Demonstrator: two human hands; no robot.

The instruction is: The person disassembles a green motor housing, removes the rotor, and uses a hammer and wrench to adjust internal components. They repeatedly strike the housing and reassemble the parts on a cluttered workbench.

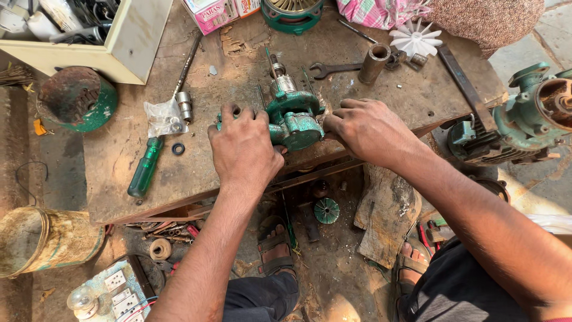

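A green cast pump housing with a steel shaft sticking out of its far end lies on a worn wooden bench. My left hand grips its left side, fingers curled over the top. My right hand presses against its right side, fingers folded toward the casting. Both hands hold the housing near the bench's front edge.
On the bench lie a green-handled screwdriver, a socket tool, a plastic bag, a black ring, a spanner, a metal tube and a white fan. A green motor stands right. A small green impeller lies on the floor.
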